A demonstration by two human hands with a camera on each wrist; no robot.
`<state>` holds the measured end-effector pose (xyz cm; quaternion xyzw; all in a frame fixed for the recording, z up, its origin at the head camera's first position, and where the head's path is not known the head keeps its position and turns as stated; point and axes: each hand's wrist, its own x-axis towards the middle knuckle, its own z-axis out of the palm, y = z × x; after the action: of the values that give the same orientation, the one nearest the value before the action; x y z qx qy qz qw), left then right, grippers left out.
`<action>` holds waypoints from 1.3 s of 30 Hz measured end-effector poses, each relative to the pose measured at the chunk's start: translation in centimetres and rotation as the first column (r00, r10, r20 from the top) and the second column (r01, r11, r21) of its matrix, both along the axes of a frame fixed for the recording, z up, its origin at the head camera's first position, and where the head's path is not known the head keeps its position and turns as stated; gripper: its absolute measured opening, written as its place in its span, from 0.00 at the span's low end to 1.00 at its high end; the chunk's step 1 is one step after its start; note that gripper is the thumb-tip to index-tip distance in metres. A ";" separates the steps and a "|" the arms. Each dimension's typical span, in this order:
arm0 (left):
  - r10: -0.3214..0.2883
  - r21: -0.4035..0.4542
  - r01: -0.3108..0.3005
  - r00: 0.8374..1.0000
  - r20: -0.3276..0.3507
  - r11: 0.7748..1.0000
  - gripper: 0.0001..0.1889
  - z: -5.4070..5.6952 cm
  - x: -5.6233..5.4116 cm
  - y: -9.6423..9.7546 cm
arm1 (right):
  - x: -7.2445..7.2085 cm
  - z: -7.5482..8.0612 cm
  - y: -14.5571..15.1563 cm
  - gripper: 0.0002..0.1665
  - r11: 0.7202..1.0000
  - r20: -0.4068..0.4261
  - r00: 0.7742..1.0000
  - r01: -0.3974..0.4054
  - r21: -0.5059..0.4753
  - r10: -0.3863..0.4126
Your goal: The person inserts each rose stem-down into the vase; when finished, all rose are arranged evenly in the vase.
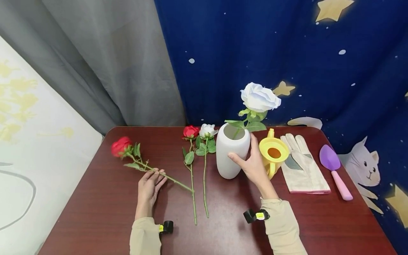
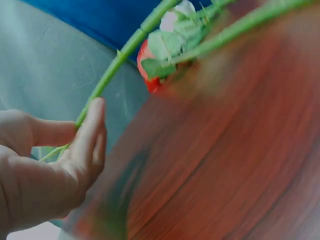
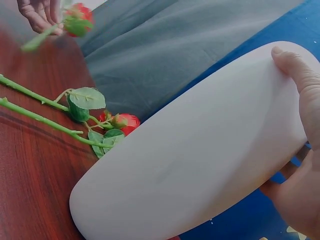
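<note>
My left hand (image 1: 150,187) pinches the green stem of a red rose (image 1: 121,147) between thumb and fingers, its bloom pointing to the far left. In the left wrist view the stem (image 2: 112,67) runs up from between the fingertips. My right hand (image 1: 253,164) grips the white vase (image 1: 230,156) around its right side, thumb across the front. A large white rose (image 1: 259,98) stands in the vase and leans right. Left of the vase lie a second red rose (image 1: 191,131) and a smaller white rose (image 1: 207,131), stems toward me.
Right of the vase are a yellow watering can (image 1: 274,153), pale gardening gloves (image 1: 304,173) and a trowel (image 1: 330,157) with a pink handle. They stand or lie on the dark red wooden table (image 1: 223,233). Curtains (image 1: 210,88) hang behind it.
</note>
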<state>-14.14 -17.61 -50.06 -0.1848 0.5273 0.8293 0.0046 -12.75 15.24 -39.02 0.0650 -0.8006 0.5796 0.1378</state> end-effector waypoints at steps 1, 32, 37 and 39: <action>0.018 0.075 -0.018 1.000 -0.001 0.997 0.12 0.0 0.0 0.0 | 0.0 0.0 0.0 0.50 1.000 -0.002 1.000 -0.004 -0.004 0.004; 0.547 0.710 -0.365 0.837 -0.034 0.603 0.02 4.4 -0.1 2.8 | 0.1 0.1 -0.1 0.50 1.000 -0.014 1.000 -0.007 -0.013 0.006; 0.566 0.695 -0.373 0.822 -0.059 0.615 0.02 6.0 -0.5 5.1 | 0.1 0.1 0.0 0.50 1.000 -0.017 1.000 -0.005 -0.020 0.005; 0.573 0.715 -0.366 0.817 -0.059 0.595 0.02 6.6 -0.6 6.0 | 0.0 0.0 -0.1 0.50 1.000 -0.021 1.000 -0.007 -0.025 0.007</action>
<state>-14.75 -11.58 -43.44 -0.1830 0.1156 0.9500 -0.2252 -12.71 15.19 -38.99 0.0721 -0.7914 0.5894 0.1450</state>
